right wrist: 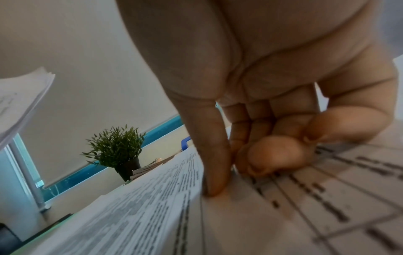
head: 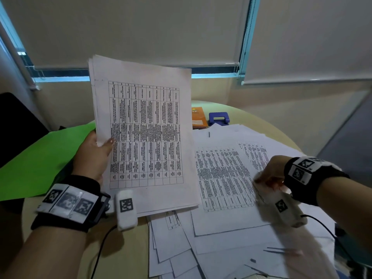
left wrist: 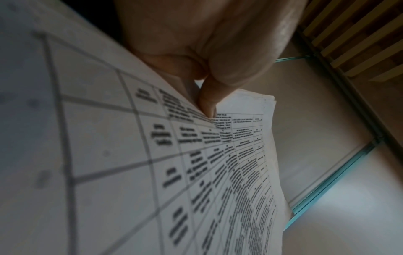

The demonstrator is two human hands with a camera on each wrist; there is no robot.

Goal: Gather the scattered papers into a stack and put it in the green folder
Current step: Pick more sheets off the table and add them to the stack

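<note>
My left hand (head: 104,143) holds a stack of printed papers (head: 145,127) upright above the table, gripping its left edge with the thumb (left wrist: 207,103) on the front sheet (left wrist: 240,155). The green folder (head: 40,158) lies flat to the left, behind that hand. Several scattered papers (head: 231,238) cover the right half of the table. My right hand (head: 265,178) is down on them, blurred, at the right edge of a printed sheet (head: 221,174). In the right wrist view its curled fingers (right wrist: 216,186) and thumb pinch at that sheet's edge (right wrist: 152,198). The held stack's corner (right wrist: 21,96) shows at the upper left.
An orange booklet (head: 198,116) and a blue hole punch (head: 219,118) sit at the back of the round table (head: 128,248). A small potted plant (right wrist: 117,146) stands beyond the papers. A black chair (head: 16,121) is at the left. Window blinds hang behind.
</note>
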